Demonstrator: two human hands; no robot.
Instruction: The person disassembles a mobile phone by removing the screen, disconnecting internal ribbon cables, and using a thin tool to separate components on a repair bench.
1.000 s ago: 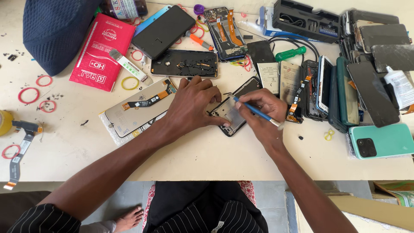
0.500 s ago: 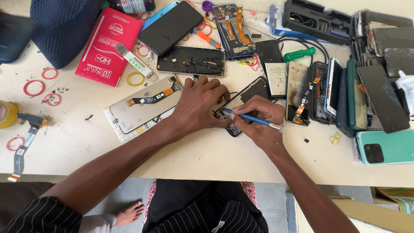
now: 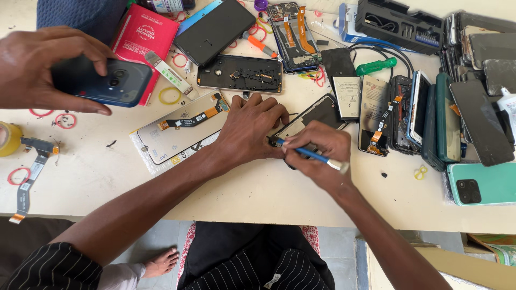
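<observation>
Item: opened phone (image 3: 317,115), dark, lying flat on the table (image 3: 258,188), partly under both our hands.

Left hand (image 3: 250,129): spread palm-down, fingers pressing the phone's near edge to pin it; it grips nothing.

Right hand (image 3: 317,153): closed around a blue tool (image 3: 306,153), held pen-fashion, its tip at the phone's edge just beside the left fingertips. Whether the tip touches the frame or sits in a seam we cannot tell.

Condition of item: back or screen face upward, glossy black, corner slanting away from the hands; most of it is hidden beneath them.

Risks, as we judge them:
- Tool slip: the tip lies close to our left fingers, so a skid under force could jab them.
- Too much leverage could crack the panel or scratch it.
- The phone is pinned by pressure alone; a shift could send it into the loose parts beyond the right hand.

Nearby: a pale screen panel (image 3: 177,131) beside the left wrist; another person's hand (image 3: 43,67), far left, holds a blue phone (image 3: 105,81).
</observation>
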